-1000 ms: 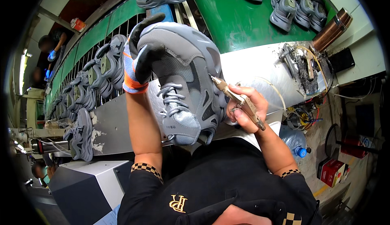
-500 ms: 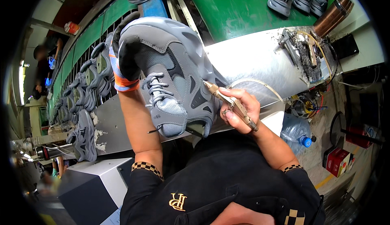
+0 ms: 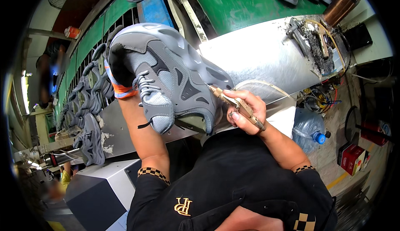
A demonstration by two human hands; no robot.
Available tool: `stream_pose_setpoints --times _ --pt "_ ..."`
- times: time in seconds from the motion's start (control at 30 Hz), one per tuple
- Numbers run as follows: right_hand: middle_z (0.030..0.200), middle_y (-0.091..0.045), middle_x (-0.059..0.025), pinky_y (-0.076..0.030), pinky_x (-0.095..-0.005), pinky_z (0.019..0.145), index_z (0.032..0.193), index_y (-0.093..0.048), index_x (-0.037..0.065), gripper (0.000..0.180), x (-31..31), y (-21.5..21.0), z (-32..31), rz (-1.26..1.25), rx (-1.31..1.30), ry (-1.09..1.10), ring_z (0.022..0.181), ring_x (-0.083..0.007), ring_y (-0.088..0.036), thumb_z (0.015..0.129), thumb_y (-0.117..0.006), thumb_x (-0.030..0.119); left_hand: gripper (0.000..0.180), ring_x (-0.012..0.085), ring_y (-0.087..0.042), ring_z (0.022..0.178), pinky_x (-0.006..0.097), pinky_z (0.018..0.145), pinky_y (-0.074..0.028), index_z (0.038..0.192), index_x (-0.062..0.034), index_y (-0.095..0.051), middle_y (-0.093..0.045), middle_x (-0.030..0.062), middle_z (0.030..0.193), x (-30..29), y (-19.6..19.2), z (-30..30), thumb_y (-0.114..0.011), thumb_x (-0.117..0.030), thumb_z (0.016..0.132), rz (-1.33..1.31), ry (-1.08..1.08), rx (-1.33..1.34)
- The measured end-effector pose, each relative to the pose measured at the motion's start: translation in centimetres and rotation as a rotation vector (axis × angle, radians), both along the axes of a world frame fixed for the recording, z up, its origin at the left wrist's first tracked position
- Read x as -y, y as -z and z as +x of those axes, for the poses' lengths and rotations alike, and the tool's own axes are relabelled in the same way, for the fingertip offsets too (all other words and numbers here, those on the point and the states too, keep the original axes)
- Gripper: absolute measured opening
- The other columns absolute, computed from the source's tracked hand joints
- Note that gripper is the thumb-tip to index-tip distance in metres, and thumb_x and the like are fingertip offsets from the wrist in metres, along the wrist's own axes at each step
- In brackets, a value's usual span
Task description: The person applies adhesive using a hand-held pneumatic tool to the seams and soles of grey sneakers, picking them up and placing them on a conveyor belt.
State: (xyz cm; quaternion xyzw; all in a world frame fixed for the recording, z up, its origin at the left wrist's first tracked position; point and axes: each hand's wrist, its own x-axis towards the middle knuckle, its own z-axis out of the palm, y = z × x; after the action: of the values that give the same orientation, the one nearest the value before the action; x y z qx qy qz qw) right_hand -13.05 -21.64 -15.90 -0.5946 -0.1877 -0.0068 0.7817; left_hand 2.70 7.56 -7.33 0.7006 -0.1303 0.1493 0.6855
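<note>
Your left hand [image 3: 118,70], in a dark glove with an orange cuff, sits inside the grey sneaker [image 3: 171,74] and holds it up over the metal bench [image 3: 258,51], sole side away from you. Your right hand [image 3: 246,112] is closed around a small brass tool [image 3: 235,102], and its tip touches the side of the sneaker near the sole edge. A thin clear hose [image 3: 266,85] runs from the tool over the bench.

I judge that you are now working along the seam between upper and sole. The next move, I think, asks a steady tip and a slow turn of the sneaker with the gloved hand.

At the lower right, on the floor, stands a red box [image 3: 352,158], with a clear water bottle with blue cap [image 3: 308,133] near it. At the upper left, a small orange can [image 3: 71,32] sits on a ledge. Grey sneakers [image 3: 89,110] hang in a row on the green rack at the left.
</note>
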Motion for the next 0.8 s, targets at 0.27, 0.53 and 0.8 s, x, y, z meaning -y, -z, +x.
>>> stream_pose_setpoints --times 0.27,0.53,0.8 --pt "0.066 -0.052 -0.0072 -0.042 -0.025 0.048 0.13 -0.045 -0.007 0.049 0.0 0.1 0.0 0.263 -0.29 -0.1 0.053 -0.0109 -0.048 0.086 -0.054 0.012 0.054 0.0212 -0.057 0.111 0.034 0.098 -0.043 0.129 -0.0005 -0.052 -0.059 0.0134 0.123 -1.6 1.2 -1.7 -0.052 -0.042 0.094 -0.025 -0.077 -0.056" --pt "0.068 -0.051 -0.0056 -0.042 -0.0246 0.05 0.131 -0.044 -0.007 0.049 -0.8 0.8 0.1 0.3 -0.335 -0.118 0.053 -0.0099 -0.046 0.087 -0.053 0.011 0.05 0.0216 -0.057 0.11 0.035 0.098 -0.044 0.129 -0.0031 -0.052 -0.059 0.0132 0.123 -3.7 3.9 -6.3 -0.047 -0.042 0.097 -0.119 -0.224 -0.191" --pt "0.07 -0.05 -0.0006 -0.039 -0.0212 0.051 0.13 -0.046 -0.004 0.045 -4.4 0.8 2.5 0.243 -0.263 -0.08 0.054 -0.0049 -0.046 0.085 -0.051 0.004 0.053 0.0249 -0.059 0.11 0.038 0.093 -0.05 0.129 -0.0019 -0.05 -0.058 0.012 0.125 -7.8 6.7 -16.3 -0.048 -0.044 0.097 -0.404 -0.352 -0.56"
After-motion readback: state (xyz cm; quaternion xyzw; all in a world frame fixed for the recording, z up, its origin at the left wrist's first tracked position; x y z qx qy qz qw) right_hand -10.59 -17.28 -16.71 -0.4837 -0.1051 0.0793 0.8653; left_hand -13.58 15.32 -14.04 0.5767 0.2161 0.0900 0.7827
